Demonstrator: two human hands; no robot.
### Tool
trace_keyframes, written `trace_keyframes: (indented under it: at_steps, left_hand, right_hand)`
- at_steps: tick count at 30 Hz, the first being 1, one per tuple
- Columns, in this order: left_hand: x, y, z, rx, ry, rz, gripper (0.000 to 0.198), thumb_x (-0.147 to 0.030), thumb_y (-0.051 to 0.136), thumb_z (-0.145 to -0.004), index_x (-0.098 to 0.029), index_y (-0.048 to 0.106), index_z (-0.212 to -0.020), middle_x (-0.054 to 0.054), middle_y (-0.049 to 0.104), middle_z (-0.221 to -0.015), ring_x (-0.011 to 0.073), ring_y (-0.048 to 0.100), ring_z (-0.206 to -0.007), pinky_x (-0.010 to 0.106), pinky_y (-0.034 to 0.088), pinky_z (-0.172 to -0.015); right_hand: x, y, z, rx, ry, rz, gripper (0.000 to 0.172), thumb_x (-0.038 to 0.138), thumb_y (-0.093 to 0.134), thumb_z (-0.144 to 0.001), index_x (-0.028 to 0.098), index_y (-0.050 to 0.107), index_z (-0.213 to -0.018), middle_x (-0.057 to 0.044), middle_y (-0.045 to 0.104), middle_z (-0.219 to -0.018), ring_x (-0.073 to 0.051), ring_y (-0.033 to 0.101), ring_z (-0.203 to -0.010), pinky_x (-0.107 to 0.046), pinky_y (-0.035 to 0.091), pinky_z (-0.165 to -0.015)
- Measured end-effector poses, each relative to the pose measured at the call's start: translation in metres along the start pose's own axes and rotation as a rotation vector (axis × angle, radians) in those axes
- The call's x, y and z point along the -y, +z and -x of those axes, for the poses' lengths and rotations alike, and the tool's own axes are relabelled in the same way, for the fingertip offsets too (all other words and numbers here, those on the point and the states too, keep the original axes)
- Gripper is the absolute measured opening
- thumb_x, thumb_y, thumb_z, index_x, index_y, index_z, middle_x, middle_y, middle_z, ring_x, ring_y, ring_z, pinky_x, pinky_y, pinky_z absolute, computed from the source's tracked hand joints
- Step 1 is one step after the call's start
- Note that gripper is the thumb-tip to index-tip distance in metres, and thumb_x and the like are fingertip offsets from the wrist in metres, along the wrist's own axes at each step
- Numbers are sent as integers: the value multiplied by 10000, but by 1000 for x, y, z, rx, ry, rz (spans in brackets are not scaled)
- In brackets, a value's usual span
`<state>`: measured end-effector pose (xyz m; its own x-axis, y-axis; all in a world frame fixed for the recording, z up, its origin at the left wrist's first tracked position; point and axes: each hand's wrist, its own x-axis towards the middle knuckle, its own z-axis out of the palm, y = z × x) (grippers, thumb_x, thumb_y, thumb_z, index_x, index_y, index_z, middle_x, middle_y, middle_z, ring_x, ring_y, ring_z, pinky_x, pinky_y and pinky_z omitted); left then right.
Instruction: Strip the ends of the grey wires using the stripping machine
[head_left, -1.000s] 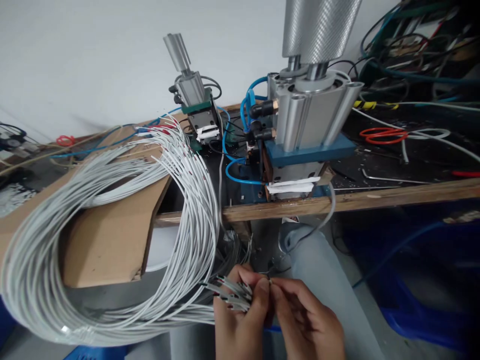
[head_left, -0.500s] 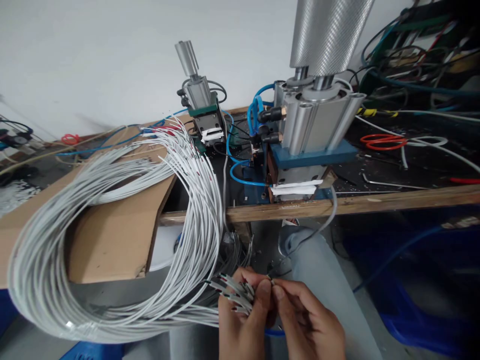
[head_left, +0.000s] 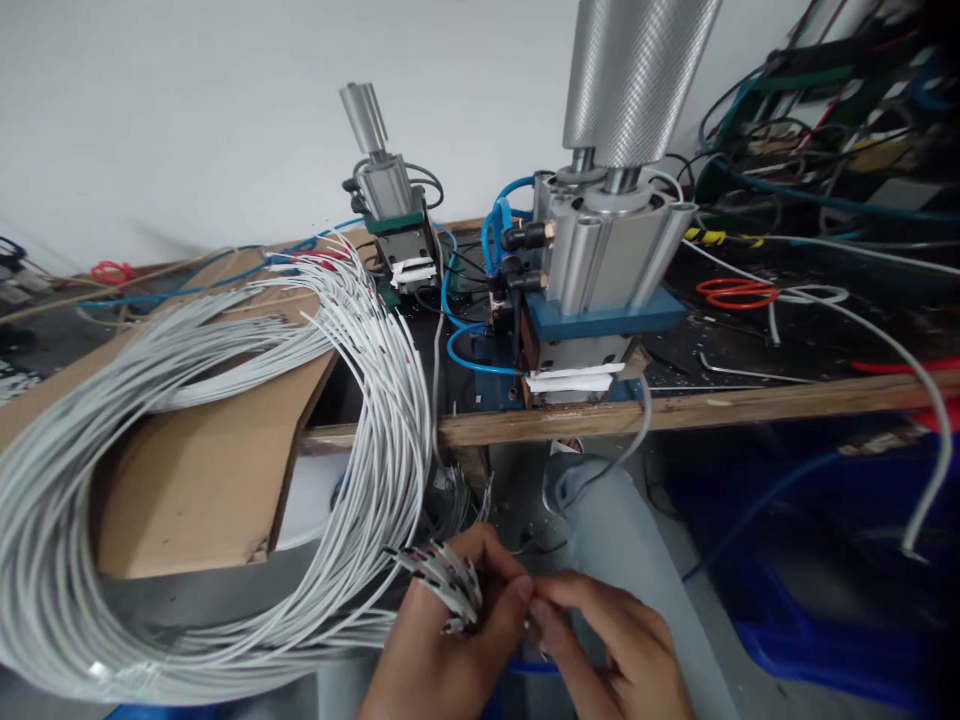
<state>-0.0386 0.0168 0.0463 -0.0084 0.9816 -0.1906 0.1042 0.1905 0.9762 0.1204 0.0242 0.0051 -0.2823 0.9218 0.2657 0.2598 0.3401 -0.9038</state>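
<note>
Two bare hands meet around six o'clock in the view, with one large coil of cables spreading from seven to ten o'clock, three metal cylinder units standing on the desk, and two orange-red tube loops, one just past nine o'clock, the other near three. The left hand, at six o'clock, is closed around one bunch of cable ends, too many to count; these are pale grey-white, with dark, red and greenish tips fanning toward ten o'clock from the grip. The right hand, at five o'clock, is curled, its fingertips against the left thumb; I cannot tell how tightly they close or whether they hold anything. The coil is smooth and round-stranded, lying partly over flat brown cardboard at eight o'clock. Two units, at one o'clock, carry cross-hatched metal cylinders; the smaller one, at eleven, has a fluted top. The desk's front edge is raw wood, its top black and littered with scraps.
</note>
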Motion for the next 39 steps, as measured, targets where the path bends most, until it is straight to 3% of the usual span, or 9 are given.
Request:
trace_keyframes:
  at_steps: [4, 6, 8, 13, 16, 19, 25, 31, 39]
  left_hand:
    - [-8, -20, -2, 247, 15, -386, 174, -66, 636, -733, -227, 650, -669, -34, 577, -591, 155, 494, -545, 248, 328, -503]
    - [-14, -22, -6, 389, 41, -519, 212, -29, 621, -700, -237, 652, -677, -23, 636, -647, 177, 561, -610, 254, 364, -552]
    - [-17, -16, -10, 412, 28, -550, 204, -39, 603, -727, -235, 621, -675, -27, 625, -651, 177, 563, -624, 257, 368, -572]
    - [5, 27, -8, -75, -26, -57, 249, -254, 592, -898, -221, 544, -656, -32, 556, -578, 155, 509, -563, 250, 391, -552]
    - [23, 49, 0, -344, -32, 239, 278, -366, 720, -857, -201, 594, -672, -49, 528, -555, 130, 474, -516, 225, 387, -499]
    - [33, 59, 7, -495, -53, 388, 387, -496, 830, -751, -187, 623, -640, -56, 522, -548, 108, 445, -504, 200, 373, -472]
    - [43, 61, 7, -602, 0, 309, 454, -611, 786, -754, -196, 664, -614, -32, 557, -570, 127, 487, -540, 229, 407, -512]
    - [48, 62, 5, -549, 2, 350, 433, -577, 801, -759, -186, 672, -626, -43, 536, -565, 122, 467, -533, 229, 384, -498]
    - [33, 55, 3, -472, -39, 428, 423, -557, 854, -701, -169, 688, -667, -52, 542, -538, 95, 453, -496, 181, 378, -469]
  right_hand:
    - [3, -30, -3, 397, -43, 161, 113, 194, 708, -889, 305, 712, -866, 42, 761, -861, -167, 744, -841, -216, 589, -779]
    - [3, -35, -2, 456, -24, 198, 153, 174, 754, -846, 317, 728, -896, 30, 771, -937, -200, 744, -932, -243, 593, -825]
    - [0, -34, 0, 392, 6, 170, 98, 204, 713, -878, 295, 719, -841, 25, 769, -887, -194, 749, -877, -237, 590, -785]
    - [-9, -4, 6, -73, 211, -113, 275, 388, 562, -979, 249, 696, -783, 34, 704, -610, -132, 674, -552, -183, 536, -560]
    - [-9, 22, 13, -293, 317, -218, 264, 446, 627, -935, 231, 753, -844, 2, 753, -656, -139, 675, -536, -189, 554, -563]
    - [-6, 41, 18, -406, 355, -249, 296, 483, 645, -914, 232, 786, -847, -28, 791, -707, -150, 699, -541, -194, 574, -560]
    - [-5, 47, 18, -459, 346, -179, 288, 501, 670, -896, 251, 808, -854, -41, 817, -752, -172, 747, -603, -198, 596, -590]
    - [-10, 44, 19, -468, 311, -140, 321, 525, 649, -911, 248, 809, -886, -56, 828, -804, -189, 770, -652, -220, 611, -618]
    - [-10, 41, 18, -454, 284, -107, 296, 508, 643, -918, 265, 807, -879, -32, 827, -787, -169, 770, -636, -185, 590, -604]
